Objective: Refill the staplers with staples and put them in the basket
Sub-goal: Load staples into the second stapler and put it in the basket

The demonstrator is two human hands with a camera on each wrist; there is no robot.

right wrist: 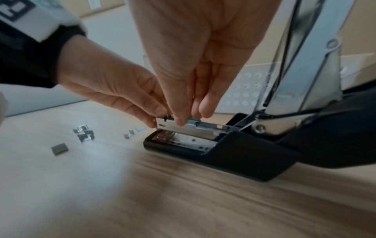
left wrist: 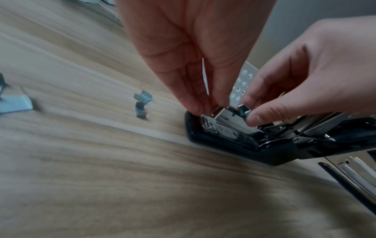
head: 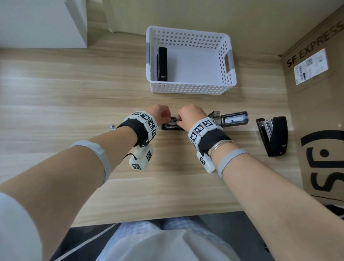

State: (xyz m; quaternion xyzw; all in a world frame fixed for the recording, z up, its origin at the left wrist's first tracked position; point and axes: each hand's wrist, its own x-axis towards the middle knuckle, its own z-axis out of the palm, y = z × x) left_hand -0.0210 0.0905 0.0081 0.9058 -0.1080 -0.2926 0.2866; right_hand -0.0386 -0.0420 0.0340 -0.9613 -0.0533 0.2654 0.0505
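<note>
An open black stapler [head: 168,127] [left wrist: 234,145] [right wrist: 244,153] lies mid-table, its lid [head: 231,118] swung back to the right. My left hand [head: 167,118] [left wrist: 205,109] [right wrist: 160,117] pinches the front end of its metal magazine [left wrist: 225,116] [right wrist: 203,128]. My right hand [head: 179,120] [right wrist: 183,119] [left wrist: 247,111] pinches what looks like a short strip of staples [right wrist: 193,121] at the channel's top. The white perforated basket [head: 189,89] stands behind, with one closed black stapler [head: 162,64] inside at its left. Another black stapler [head: 272,135] lies opened at the right.
Loose staple pieces [right wrist: 84,133] [left wrist: 142,104] are scattered on the wooden table left of the stapler; one piece [head: 112,126] shows in the head view. A large cardboard box [head: 323,118] walls the right side. A white cabinet [head: 33,13] stands at the back left.
</note>
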